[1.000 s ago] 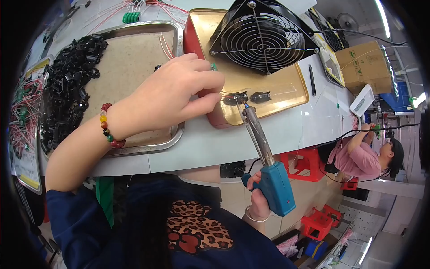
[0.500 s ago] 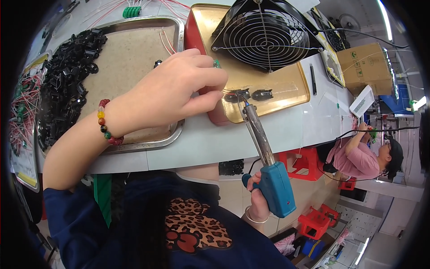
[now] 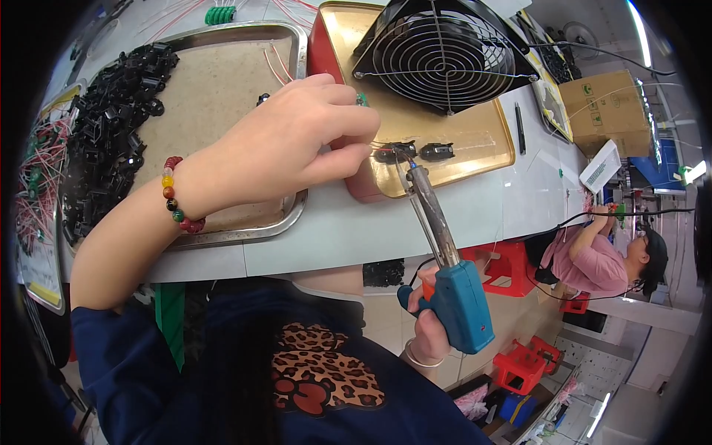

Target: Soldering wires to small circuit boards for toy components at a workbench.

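My left hand [image 3: 315,133] is closed in a pinch over the near left corner of a gold tin lid [image 3: 475,167]. Thin wires [image 3: 380,145] run from its fingertips to a small black plastic part [image 3: 394,152]; the grip itself is mostly hidden. A bit of green [image 3: 361,99] shows just past the knuckles. My right hand [image 3: 429,330] is wrapped round the teal handle of a soldering gun [image 3: 461,304]. The gun's tip meets that black part, where the wires end. Beside it on the lid lies a second black part [image 3: 437,151].
A black fan [image 3: 445,63] with a wire grille stands on the lid's far side. To the left, a metal tray [image 3: 293,215] holds heaped black parts [image 3: 111,133]. Red-and-white wires [image 3: 35,185] lie further left. A pen [image 3: 519,130], a cardboard box [image 3: 604,111] and a seated person [image 3: 593,259] are at right.
The soldering gun has shifted slightly right, its tip still at the same black part. My left hand stays almost in place, its pinch kept.
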`<state>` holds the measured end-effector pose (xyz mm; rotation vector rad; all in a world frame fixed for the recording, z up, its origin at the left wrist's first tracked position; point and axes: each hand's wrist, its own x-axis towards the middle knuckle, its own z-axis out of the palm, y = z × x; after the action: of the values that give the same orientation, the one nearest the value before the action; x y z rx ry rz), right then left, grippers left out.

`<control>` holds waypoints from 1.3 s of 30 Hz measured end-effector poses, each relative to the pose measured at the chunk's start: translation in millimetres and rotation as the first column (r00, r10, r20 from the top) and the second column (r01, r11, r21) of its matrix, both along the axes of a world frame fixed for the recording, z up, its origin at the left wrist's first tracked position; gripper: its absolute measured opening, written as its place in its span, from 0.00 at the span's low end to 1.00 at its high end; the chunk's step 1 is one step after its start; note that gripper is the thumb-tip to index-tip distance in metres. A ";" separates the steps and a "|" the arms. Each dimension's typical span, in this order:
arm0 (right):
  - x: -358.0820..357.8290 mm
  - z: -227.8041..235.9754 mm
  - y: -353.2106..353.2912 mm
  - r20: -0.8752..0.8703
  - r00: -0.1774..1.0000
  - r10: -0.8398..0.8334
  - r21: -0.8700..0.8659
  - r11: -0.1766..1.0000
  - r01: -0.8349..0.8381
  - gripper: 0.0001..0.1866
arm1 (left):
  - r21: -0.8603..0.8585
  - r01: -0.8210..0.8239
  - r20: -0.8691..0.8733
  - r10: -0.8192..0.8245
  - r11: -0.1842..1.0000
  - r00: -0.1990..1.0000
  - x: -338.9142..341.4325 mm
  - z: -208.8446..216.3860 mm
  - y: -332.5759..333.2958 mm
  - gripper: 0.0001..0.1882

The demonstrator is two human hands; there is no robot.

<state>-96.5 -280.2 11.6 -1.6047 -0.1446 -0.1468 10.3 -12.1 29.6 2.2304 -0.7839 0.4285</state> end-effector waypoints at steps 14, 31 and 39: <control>-1.5 -13.5 -6.4 0.049 0.995 0.091 0.073 0.993 -0.094 0.28 | 0.000 -0.004 -0.002 0.004 1.000 1.000 -0.3 -0.8 -0.4 0.06; -11.4 -24.7 -15.5 -0.016 1.000 -0.024 0.120 0.992 0.026 0.29 | -0.010 -0.027 0.005 0.027 1.000 1.000 -0.7 1.4 -1.1 0.07; -9.1 -26.7 -14.5 -0.010 0.995 -0.103 -0.026 0.994 0.103 0.14 | 0.023 -0.006 -0.028 0.007 1.000 1.000 -0.6 0.8 0.4 0.06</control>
<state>-105.6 -294.7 -15.1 -1.6388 -0.0548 -0.2162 9.7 -11.7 30.3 2.2563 -0.7711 0.3921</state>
